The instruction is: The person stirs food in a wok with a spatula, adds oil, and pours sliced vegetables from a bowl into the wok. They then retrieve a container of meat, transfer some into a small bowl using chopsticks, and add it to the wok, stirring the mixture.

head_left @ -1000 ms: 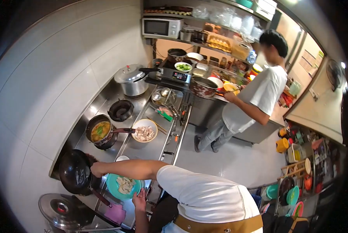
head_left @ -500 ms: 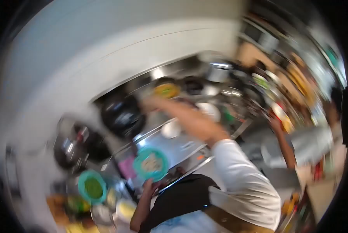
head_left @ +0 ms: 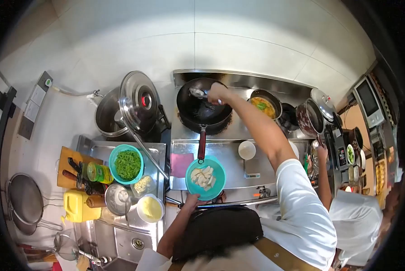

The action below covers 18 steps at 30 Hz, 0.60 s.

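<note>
My right hand (head_left: pixel 218 92) reaches over a black wok (head_left: pixel 202 108) on the stove and is closed on the handle of a metal ladle (head_left: pixel 197 93) whose bowl rests inside the wok. My left hand (head_left: pixel 192 200) grips the near rim of a teal plate (head_left: pixel 205 177) of pale sliced food. That plate sits on the steel counter (head_left: pixel 229 165), just below the wok's red handle (head_left: pixel 202 143).
A pan of orange soup (head_left: pixel 265 104) and a steel pot (head_left: pixel 313 118) stand to the right of the wok, a big lidded pot (head_left: pixel 135 105) to its left. Green bowl of greens (head_left: pixel 126 163), yellow jug (head_left: pixel 76 205), small white bowl (head_left: pixel 246 150). Another person (head_left: pixel 356 217) stands at the right.
The view has swung left, from the far end of the kitchen to straight over the wok. My right hand stays at the wok and my left hand now grips the teal plate's rim.
</note>
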Available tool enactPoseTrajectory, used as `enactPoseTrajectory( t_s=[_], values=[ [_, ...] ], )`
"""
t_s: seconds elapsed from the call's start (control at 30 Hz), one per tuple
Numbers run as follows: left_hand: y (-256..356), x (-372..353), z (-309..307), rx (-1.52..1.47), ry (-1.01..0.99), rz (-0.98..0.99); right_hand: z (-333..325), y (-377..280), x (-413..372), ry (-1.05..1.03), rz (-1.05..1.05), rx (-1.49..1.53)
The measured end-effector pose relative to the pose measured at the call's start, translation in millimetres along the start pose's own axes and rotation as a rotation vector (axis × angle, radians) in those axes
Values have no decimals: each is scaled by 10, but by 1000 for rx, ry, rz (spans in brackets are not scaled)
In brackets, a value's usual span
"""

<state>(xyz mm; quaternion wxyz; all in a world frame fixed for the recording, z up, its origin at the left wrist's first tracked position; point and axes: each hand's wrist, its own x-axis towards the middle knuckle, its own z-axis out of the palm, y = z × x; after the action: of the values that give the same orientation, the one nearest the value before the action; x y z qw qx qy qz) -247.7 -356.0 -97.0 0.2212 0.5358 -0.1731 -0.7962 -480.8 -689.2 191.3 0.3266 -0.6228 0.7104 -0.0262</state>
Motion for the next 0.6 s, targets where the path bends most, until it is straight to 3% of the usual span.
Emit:
enactPoseTrajectory(
  t_s=[0.07, 0.13, 0.17, 0.23, 0.3, 0.37, 0.53, 0.6],
  values=[
    [-117, -33, -167, 5, -21, 52, -275, 148, 584, -170, 178, 369],
    [-81, -203, -155, -9, 53, 71, -498, 221, 437, -260, 301, 463],
    [-75, -261, -214, -42, 53, 56, -567, 257, 213, -129, 272, 419],
    [-46, -329, -306, -79, 55, 40, -674, 580, 150, -117, 327, 383],
    [-14, -500, -346, -80, 25, 125, -822, 860, -55, -237, 220, 81],
    [33, -593, -381, -101, 25, 144, -906, 803, -549, -342, 247, -93],
    [290, -813, -349, -148, 100, 198, -557, 984, -1057, -422, 136, 79],
    [378, -806, -393, -148, 104, 189, -251, 1062, -1017, -278, 61, 180]
  ],
)
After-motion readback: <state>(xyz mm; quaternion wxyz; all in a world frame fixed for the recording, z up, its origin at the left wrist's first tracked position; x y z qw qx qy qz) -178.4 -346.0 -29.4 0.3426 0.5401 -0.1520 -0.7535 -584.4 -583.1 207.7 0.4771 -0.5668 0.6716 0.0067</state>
